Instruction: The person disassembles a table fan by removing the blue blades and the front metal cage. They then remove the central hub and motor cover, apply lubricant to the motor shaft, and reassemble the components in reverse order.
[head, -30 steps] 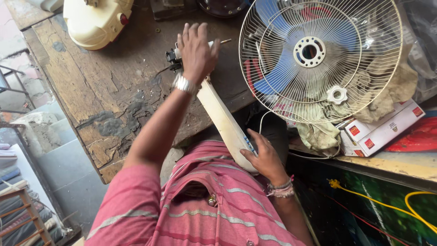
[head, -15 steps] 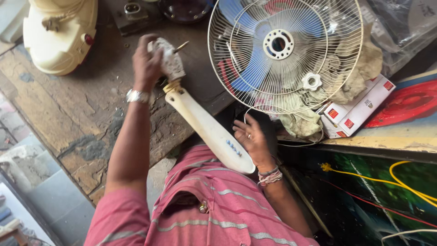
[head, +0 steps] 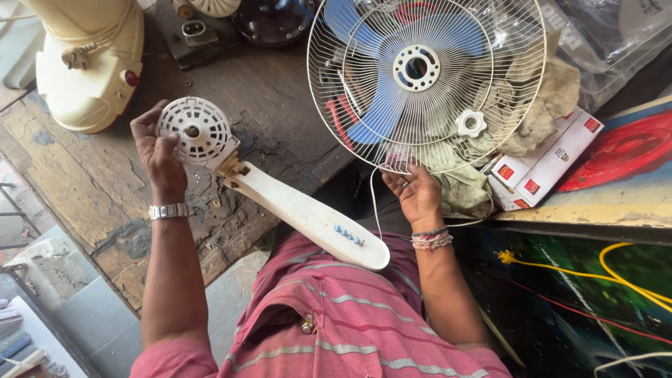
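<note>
The left hand is gripping the round vented motor housing, fingers clamped on its rim at 9 o'clock. The cream fan stand is slanting from it toward 5 o'clock, its blue-buttoned end lying on the lap. The right hand, fingers loosely curled, is steadying the fan guard at its bottom rim. Risk: the one-handed hold could let the stand twist and drop.

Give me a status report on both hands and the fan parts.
Left hand fingers grip round vented motor cover atop white fan stand. Right hand touches wire fan guard lower rim. White cord hangs between hands.
</note>
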